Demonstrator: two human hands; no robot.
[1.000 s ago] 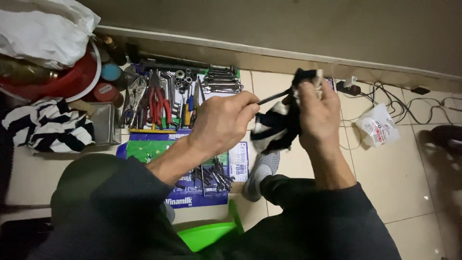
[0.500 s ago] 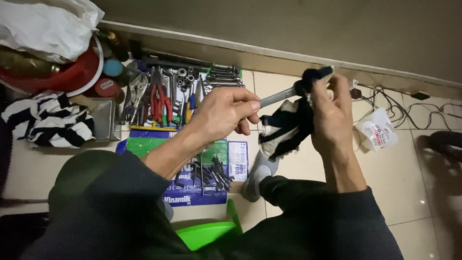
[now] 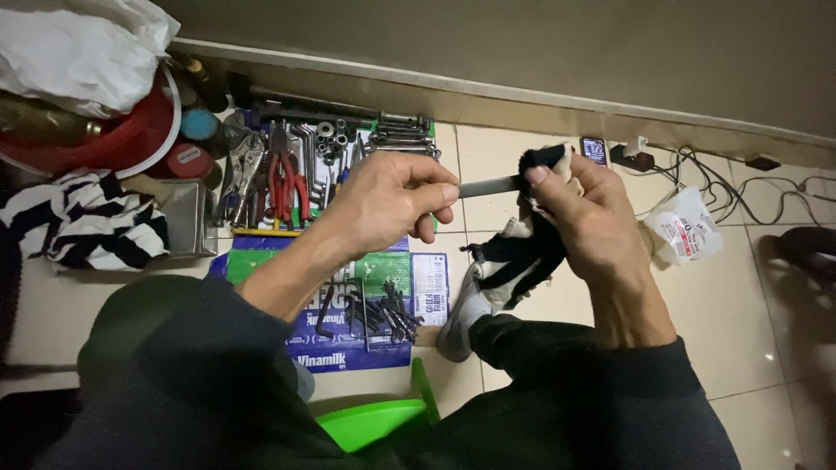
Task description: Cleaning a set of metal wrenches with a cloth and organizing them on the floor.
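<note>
a: how far along does the wiping look?

b: midway, i'd judge. the left hand [image 3: 387,202] is clamped on one end of a single metal rod [image 3: 489,186], held level above the tiled floor [image 3: 740,305]. the right hand [image 3: 585,224] is closed around one black-and-white rag [image 3: 522,254], pinched over the rod's other end. the bare stretch between the hands looks clean; the covered tip i can't judge

a: and the counts?

b: one rod, one rag, two hands. one pair of red-handled pliers [image 3: 287,178] among many wrenches, too crowded to count. one red basin [image 3: 131,139], one striped cloth [image 3: 83,222]
</note>
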